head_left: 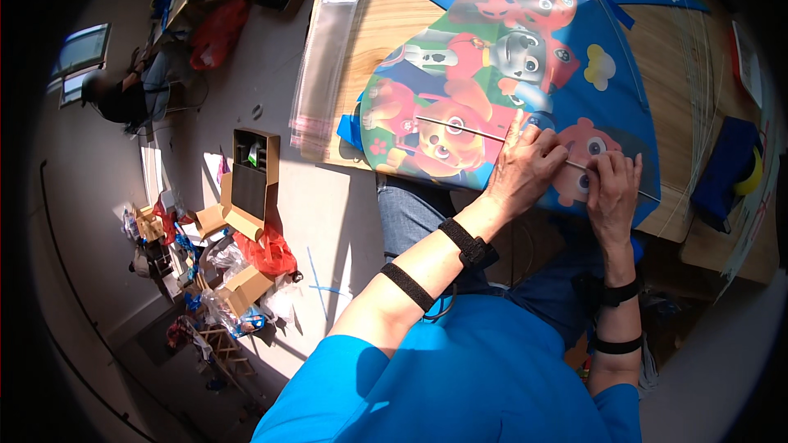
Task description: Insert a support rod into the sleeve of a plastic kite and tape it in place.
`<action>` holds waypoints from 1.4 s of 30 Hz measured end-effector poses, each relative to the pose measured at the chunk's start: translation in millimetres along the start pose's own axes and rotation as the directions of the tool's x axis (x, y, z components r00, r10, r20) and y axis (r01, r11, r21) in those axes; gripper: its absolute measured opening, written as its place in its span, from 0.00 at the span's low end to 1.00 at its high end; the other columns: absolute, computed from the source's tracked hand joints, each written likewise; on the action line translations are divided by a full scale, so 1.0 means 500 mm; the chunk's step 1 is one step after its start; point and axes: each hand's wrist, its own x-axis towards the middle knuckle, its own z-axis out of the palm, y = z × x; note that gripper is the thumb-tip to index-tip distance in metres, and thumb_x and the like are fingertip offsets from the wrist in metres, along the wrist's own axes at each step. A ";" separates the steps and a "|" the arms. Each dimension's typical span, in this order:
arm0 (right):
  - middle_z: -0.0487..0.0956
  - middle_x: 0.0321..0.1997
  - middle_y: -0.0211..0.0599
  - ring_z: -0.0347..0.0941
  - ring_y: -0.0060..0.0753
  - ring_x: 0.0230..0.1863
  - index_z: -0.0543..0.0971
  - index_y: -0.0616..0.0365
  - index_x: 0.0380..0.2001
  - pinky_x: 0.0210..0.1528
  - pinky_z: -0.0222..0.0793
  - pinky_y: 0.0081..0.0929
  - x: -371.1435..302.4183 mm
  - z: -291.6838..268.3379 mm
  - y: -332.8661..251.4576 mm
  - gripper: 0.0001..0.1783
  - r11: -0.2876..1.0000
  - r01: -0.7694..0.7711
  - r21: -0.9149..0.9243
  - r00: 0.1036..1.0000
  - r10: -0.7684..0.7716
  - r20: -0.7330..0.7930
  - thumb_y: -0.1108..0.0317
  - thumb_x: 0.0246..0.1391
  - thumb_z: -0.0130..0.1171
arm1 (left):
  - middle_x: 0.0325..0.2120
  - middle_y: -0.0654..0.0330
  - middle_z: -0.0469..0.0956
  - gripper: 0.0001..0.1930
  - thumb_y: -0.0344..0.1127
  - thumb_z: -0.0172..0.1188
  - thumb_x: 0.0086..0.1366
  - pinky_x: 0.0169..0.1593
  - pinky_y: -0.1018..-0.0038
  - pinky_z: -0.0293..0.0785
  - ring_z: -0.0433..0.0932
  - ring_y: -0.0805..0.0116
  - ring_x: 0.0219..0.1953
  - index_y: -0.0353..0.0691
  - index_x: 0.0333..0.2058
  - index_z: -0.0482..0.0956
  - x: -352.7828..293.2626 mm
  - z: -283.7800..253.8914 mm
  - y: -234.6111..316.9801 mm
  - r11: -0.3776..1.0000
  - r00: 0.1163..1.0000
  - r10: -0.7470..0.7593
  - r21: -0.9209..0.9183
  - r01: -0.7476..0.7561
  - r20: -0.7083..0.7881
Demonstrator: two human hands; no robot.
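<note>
Wooden table (pixel 394 25) w/ cartoon kite (pixel 501 57); both hands, left (pixel 525 168) & right (pixel 611 189), pinch its thin rod (pixel 468 129).

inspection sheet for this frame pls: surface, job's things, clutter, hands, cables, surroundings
Surface: wooden table, mostly covered.
Job's things: colourful cartoon kite sheet lying flat; thin rod lying across it.
Clutter: stack of clear plastic bags at table's left; dark blue pouch at right.
Hands: left hand and right hand both pinching the rod, close together.
Cables: nothing seen.
Surroundings: open cardboard boxes, red bag on floor; another person seated far left.
</note>
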 end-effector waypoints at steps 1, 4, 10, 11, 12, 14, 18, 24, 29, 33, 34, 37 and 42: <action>0.71 0.35 0.33 0.69 0.41 0.42 0.74 0.56 0.33 0.68 0.49 0.54 0.000 0.000 0.001 0.04 1.000 0.000 0.003 1.000 0.000 0.001 0.73 0.53 0.57 | 0.33 0.63 0.72 0.07 0.31 0.60 0.54 0.64 0.44 0.55 0.71 0.60 0.42 0.45 0.33 0.76 0.001 -0.001 0.000 1.000 1.000 0.002 0.013 -0.002 -0.003; 0.71 0.35 0.33 0.69 0.41 0.42 0.74 0.56 0.33 0.68 0.49 0.55 0.001 -0.001 0.000 0.04 1.000 0.003 0.012 1.000 -0.003 -0.001 0.73 0.52 0.57 | 0.33 0.64 0.72 0.07 0.31 0.62 0.54 0.63 0.45 0.57 0.72 0.60 0.41 0.45 0.34 0.77 0.002 -0.002 -0.001 1.000 1.000 0.009 0.029 -0.009 -0.006; 0.71 0.35 0.33 0.69 0.40 0.41 0.74 0.55 0.33 0.68 0.49 0.55 0.002 -0.001 0.000 0.04 1.000 0.001 0.021 1.000 -0.001 0.004 0.74 0.52 0.57 | 0.33 0.63 0.72 0.07 0.31 0.62 0.54 0.63 0.45 0.57 0.72 0.60 0.42 0.45 0.33 0.77 0.001 -0.002 -0.002 1.000 1.000 0.006 0.026 -0.006 0.001; 0.71 0.35 0.33 0.69 0.40 0.41 0.74 0.55 0.32 0.68 0.49 0.55 0.002 -0.001 0.000 0.04 1.000 -0.001 0.025 1.000 0.001 0.005 0.75 0.52 0.57 | 0.33 0.63 0.72 0.07 0.31 0.62 0.55 0.63 0.46 0.57 0.72 0.60 0.42 0.45 0.33 0.77 0.001 -0.002 -0.002 0.999 1.000 0.008 0.038 -0.008 0.007; 0.71 0.35 0.33 0.69 0.40 0.41 0.74 0.55 0.32 0.68 0.49 0.55 0.002 0.000 0.000 0.04 1.000 -0.002 0.026 1.000 0.002 0.004 0.75 0.52 0.57 | 0.33 0.63 0.72 0.07 0.31 0.62 0.55 0.63 0.46 0.57 0.72 0.60 0.42 0.45 0.33 0.77 0.001 -0.003 -0.001 0.999 1.000 0.008 0.039 -0.008 0.007; 0.71 0.34 0.32 0.69 0.40 0.41 0.74 0.56 0.32 0.68 0.49 0.55 0.001 0.001 0.001 0.04 1.000 -0.001 0.020 1.000 0.001 0.004 0.75 0.52 0.57 | 0.33 0.63 0.72 0.07 0.31 0.62 0.55 0.63 0.46 0.58 0.72 0.60 0.42 0.44 0.34 0.76 0.000 -0.004 0.001 0.999 1.000 0.004 0.044 -0.004 0.002; 0.71 0.34 0.32 0.69 0.41 0.41 0.74 0.56 0.32 0.68 0.50 0.55 -0.005 -0.003 0.009 0.05 1.000 -0.022 0.010 1.000 0.022 -0.004 0.75 0.51 0.57 | 0.33 0.63 0.72 0.07 0.31 0.62 0.55 0.64 0.47 0.58 0.72 0.60 0.43 0.44 0.34 0.76 0.006 0.003 0.008 0.999 1.000 0.015 0.030 -0.015 0.016; 0.70 0.34 0.32 0.69 0.39 0.43 0.74 0.54 0.31 0.67 0.49 0.58 0.002 0.012 0.001 0.04 0.999 -0.020 0.029 1.000 0.020 0.002 0.74 0.50 0.57 | 0.35 0.60 0.73 0.16 0.30 0.67 0.51 0.46 0.64 0.71 0.74 0.58 0.40 0.40 0.39 0.75 0.003 -0.022 0.002 0.998 0.999 -0.042 -0.040 0.042 0.000; 0.69 0.34 0.33 0.69 0.39 0.43 0.75 0.54 0.31 0.66 0.49 0.61 -0.004 0.009 0.011 0.04 0.999 -0.038 0.018 0.999 0.038 -0.004 0.74 0.50 0.57 | 0.34 0.59 0.73 0.18 0.27 0.67 0.50 0.53 0.58 0.67 0.74 0.57 0.39 0.39 0.40 0.74 0.006 -0.023 0.003 0.972 0.993 -0.100 -0.207 0.111 0.064; 0.69 0.34 0.33 0.69 0.39 0.43 0.75 0.54 0.30 0.65 0.50 0.64 -0.005 0.009 0.014 0.04 0.998 -0.044 0.046 0.999 0.044 -0.006 0.74 0.50 0.57 | 0.34 0.59 0.72 0.13 0.27 0.66 0.50 0.62 0.50 0.61 0.74 0.57 0.39 0.41 0.35 0.76 0.010 -0.023 0.006 0.989 1.000 -0.023 -0.145 0.026 0.021; 0.69 0.34 0.32 0.69 0.39 0.43 0.75 0.54 0.30 0.65 0.49 0.64 -0.006 0.009 0.015 0.04 0.997 -0.043 0.059 0.999 0.043 -0.007 0.74 0.50 0.57 | 0.34 0.60 0.72 0.10 0.28 0.66 0.51 0.62 0.48 0.61 0.74 0.57 0.39 0.42 0.33 0.77 0.009 -0.019 0.007 0.988 0.999 -0.038 -0.152 0.041 0.028; 0.69 0.34 0.32 0.69 0.39 0.43 0.75 0.54 0.30 0.65 0.49 0.64 -0.006 0.011 0.014 0.04 0.996 -0.041 0.075 0.999 0.042 -0.011 0.74 0.50 0.57 | 0.35 0.62 0.74 0.08 0.28 0.66 0.53 0.58 0.57 0.65 0.74 0.58 0.41 0.42 0.32 0.79 0.010 -0.015 0.011 0.998 0.999 -0.033 -0.053 0.034 0.024; 0.69 0.34 0.32 0.69 0.39 0.43 0.75 0.54 0.31 0.65 0.49 0.65 -0.007 0.008 0.019 0.04 0.997 -0.047 0.063 0.999 0.048 -0.011 0.73 0.50 0.57 | 0.34 0.62 0.74 0.07 0.28 0.65 0.53 0.55 0.58 0.67 0.74 0.58 0.40 0.43 0.33 0.79 0.014 -0.005 0.017 0.998 1.000 -0.024 -0.051 0.025 0.012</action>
